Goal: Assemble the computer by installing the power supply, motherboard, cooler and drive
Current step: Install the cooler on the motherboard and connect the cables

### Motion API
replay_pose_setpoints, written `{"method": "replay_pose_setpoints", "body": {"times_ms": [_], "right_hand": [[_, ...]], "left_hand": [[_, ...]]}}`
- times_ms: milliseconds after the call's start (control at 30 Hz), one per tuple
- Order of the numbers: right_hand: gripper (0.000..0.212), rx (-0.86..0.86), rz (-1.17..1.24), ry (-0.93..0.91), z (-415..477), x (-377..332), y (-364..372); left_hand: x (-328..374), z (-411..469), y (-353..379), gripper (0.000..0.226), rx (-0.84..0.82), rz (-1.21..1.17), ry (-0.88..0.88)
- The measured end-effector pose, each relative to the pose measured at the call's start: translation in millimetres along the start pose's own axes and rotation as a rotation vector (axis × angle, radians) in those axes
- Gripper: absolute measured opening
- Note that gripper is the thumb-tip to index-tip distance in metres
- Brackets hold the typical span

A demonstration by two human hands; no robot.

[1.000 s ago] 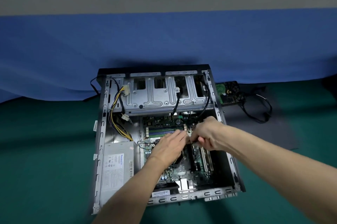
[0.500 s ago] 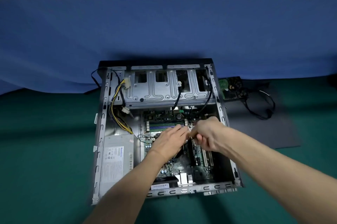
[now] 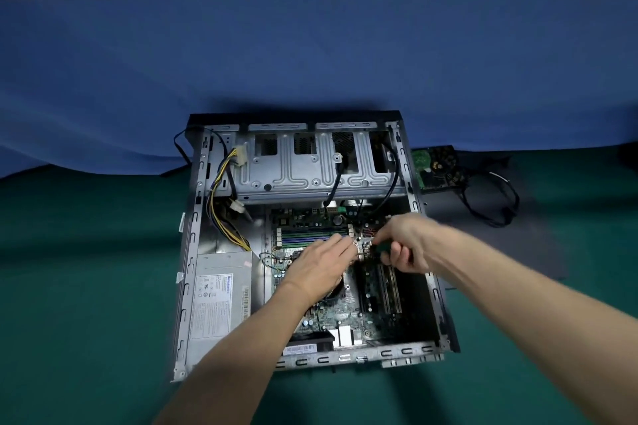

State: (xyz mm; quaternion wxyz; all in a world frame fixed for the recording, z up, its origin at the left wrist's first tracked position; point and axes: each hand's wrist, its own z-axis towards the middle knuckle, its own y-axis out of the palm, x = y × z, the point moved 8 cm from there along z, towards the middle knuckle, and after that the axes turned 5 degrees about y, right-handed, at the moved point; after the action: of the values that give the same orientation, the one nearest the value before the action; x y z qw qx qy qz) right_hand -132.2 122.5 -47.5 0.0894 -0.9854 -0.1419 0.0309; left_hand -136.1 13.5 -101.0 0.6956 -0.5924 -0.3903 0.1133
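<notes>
An open grey computer case [image 3: 192, 252] lies on its side on the green table. The power supply [image 3: 221, 296] sits in its near left corner, and the green motherboard [image 3: 345, 317] fills the middle. My left hand [image 3: 317, 269] lies flat on the board, its straight fingers reaching a small silver heatsink [image 3: 366, 246]. Just right of that, my right hand [image 3: 407, 245] curls round a small dark green tool handle [image 3: 382, 247] whose tip points at the heatsink area. The tool's tip is hidden.
A metal drive cage [image 3: 310, 169] spans the far end of the case, with yellow and black power cables [image 3: 221, 189] hanging at its left. Outside the case at the far right lie a drive with a green circuit board [image 3: 436, 165] and a looped black cable [image 3: 493, 203] on a grey mat [image 3: 500, 252].
Both hands stay over the same spot on the motherboard. My right hand has shifted slightly on the tool. The view has moved a little as my head moved.
</notes>
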Motion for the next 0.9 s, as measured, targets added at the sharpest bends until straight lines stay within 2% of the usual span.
{"method": "replay_pose_setpoints", "body": {"times_ms": [33, 67, 133, 167, 200, 233, 267, 333, 400, 467, 533, 567, 600, 667, 700, 733, 800, 833, 900], "right_hand": [[0.022, 0.013, 0.001, -0.065, -1.8, 1.2, 0.6], [0.029, 0.046, -0.073, -0.195, -7.9, -2.1, 1.3], [0.052, 0.134, -0.531, -0.512, -30.1, -8.5, 14.4], [0.055, 0.27, -0.841, -0.665, -38.5, -10.6, 21.7], [0.051, 0.455, -1.143, -0.777, -43.1, -16.0, 27.6], [0.042, 0.566, -1.265, -0.833, -48.1, -21.6, 31.7], [0.032, 0.585, -1.194, -0.824, -51.7, -26.7, 32.5], [0.01, 0.56, -0.766, -0.689, -43.4, -34.0, 18.5], [0.013, 0.455, -0.298, -0.458, -32.9, -24.4, 15.8], [0.011, 0.3, 0.015, -0.331, -20.7, -11.3, 25.1], [0.021, 0.157, 0.015, -0.32, -24.8, -5.4, 32.7], [0.026, 0.144, -0.133, -0.396, -34.0, -9.6, 32.3], [0.03, 0.196, -0.385, -0.5, -41.0, -15.5, 29.4], [0.042, 0.444, -0.968, -0.732, -56.1, -26.7, 32.0], [0.044, 0.527, -1.138, -0.791, -58.9, -28.0, 40.2], [0.039, 0.541, -1.13, -0.809, -59.1, -29.0, 44.5], [0.022, 0.481, -0.839, -0.685, -48.3, -32.4, 36.0], [0.015, 0.43, -0.64, -0.583, -36.9, -35.0, 23.7], [0.018, 0.233, -0.211, -0.24, -17.8, -22.1, 3.8]], "left_hand": [[-1.2, -0.2, 1.3, 0.047, -0.002, 0.008, 0.006], [-2.9, -1.1, 2.8, 0.049, -0.007, -0.004, -0.002], [-5.6, -2.8, 4.2, 0.049, -0.005, -0.048, -0.032], [-5.4, -3.0, 4.7, 0.045, 0.001, -0.035, -0.026], [-5.4, -2.9, 4.1, 0.04, 0.003, -0.036, -0.028], [-5.7, -2.4, 2.8, 0.035, 0.015, -0.056, -0.047], [-6.7, -2.2, 5.3, 0.032, -0.004, -0.064, -0.059], [-5.6, -2.8, 8.8, 0.035, -0.016, -0.005, -0.035], [-5.9, -4.5, 9.8, 0.039, 0.017, -0.054, -0.034], [-10.0, -4.2, 4.9, 0.039, 0.068, -0.135, -0.086], [-11.1, -3.7, 3.8, 0.038, 0.075, -0.179, -0.122], [-11.8, -3.5, 5.9, 0.04, 0.052, -0.165, -0.122], [-11.6, -4.2, 7.7, 0.043, 0.027, -0.163, -0.129], [-13.1, -4.1, 10.3, 0.042, -0.004, -0.121, -0.127], [-14.4, -4.1, 11.0, 0.041, -0.009, -0.106, -0.135], [-14.8, -4.7, 12.3, 0.041, -0.021, -0.104, -0.14], [-11.4, -3.6, 11.8, 0.041, -0.041, -0.019, -0.079], [-7.7, -3.3, 12.3, 0.044, -0.042, 0.03, -0.03], [-3.2, -2.4, 9.7, 0.048, -0.026, 0.044, 0.005]]}}
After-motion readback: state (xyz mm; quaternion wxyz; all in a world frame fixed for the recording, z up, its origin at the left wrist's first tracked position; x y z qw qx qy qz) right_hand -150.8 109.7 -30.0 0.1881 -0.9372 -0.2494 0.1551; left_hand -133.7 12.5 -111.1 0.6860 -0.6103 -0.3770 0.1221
